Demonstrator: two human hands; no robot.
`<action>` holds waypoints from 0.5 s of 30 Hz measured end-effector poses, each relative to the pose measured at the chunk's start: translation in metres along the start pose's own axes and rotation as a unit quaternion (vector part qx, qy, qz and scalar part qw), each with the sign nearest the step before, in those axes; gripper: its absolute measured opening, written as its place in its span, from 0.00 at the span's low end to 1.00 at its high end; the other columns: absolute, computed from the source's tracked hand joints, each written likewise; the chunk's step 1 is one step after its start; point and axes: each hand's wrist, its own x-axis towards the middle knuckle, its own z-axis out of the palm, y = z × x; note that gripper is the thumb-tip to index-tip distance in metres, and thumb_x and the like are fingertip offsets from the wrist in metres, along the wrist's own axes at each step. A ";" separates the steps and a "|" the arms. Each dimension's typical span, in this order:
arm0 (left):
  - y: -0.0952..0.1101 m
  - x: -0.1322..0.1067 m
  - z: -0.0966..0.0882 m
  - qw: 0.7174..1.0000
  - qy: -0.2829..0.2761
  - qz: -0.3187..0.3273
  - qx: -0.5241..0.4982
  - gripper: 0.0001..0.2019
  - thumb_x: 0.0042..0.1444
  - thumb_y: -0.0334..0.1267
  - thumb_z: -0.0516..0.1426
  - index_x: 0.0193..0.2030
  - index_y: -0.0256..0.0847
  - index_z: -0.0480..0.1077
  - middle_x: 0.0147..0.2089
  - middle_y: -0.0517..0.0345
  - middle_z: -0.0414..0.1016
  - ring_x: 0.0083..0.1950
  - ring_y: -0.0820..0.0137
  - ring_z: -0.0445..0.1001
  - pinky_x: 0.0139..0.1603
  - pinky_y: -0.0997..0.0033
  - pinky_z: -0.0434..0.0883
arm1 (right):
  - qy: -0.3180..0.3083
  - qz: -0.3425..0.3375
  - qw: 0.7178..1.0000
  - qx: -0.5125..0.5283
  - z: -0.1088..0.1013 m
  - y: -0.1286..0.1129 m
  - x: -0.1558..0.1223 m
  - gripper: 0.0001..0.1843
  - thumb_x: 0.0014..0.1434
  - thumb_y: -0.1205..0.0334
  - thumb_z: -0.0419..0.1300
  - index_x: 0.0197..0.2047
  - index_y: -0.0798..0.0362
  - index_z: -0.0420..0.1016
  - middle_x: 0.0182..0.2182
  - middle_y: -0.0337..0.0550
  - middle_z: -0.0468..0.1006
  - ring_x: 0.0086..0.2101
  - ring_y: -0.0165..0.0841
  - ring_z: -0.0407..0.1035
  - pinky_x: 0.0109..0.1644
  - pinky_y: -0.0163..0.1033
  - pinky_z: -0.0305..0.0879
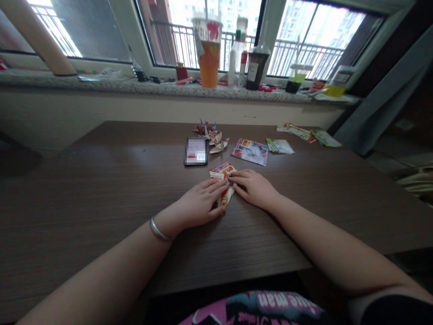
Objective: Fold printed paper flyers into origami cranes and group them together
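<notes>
A folded piece of colourful printed paper (223, 171), red, yellow and white, lies on the brown table under both hands. My left hand (202, 202) rests flat across its left and lower part, fingers stretched out. From the other side my right hand (254, 186) touches the paper's right edge, palm down with its fingers extended. Parts of the paper are hidden beneath the fingers. Just beyond it lie a phone (196, 151) with a lit, blurred screen and several folded paper cranes (219, 143).
A printed paper sheet (250, 151) and a green-and-white paper stack (280, 146) lie to the right. More papers (299, 132) are at the far right. Along the windowsill (162, 89) stand a tall cup of orange drink (209, 58), a dark cup (256, 70) and bottles.
</notes>
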 end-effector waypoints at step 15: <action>0.006 0.002 -0.001 0.995 0.067 -0.063 0.035 0.27 0.64 0.52 0.46 0.64 0.39 0.60 0.66 0.48 0.62 0.67 0.57 0.58 0.65 0.54 0.55 | -0.022 -0.136 0.990 0.043 -0.021 -0.017 -0.003 0.10 0.60 0.63 0.58 0.43 0.47 0.80 0.44 0.43 0.80 0.46 0.37 0.69 0.53 0.45 0.65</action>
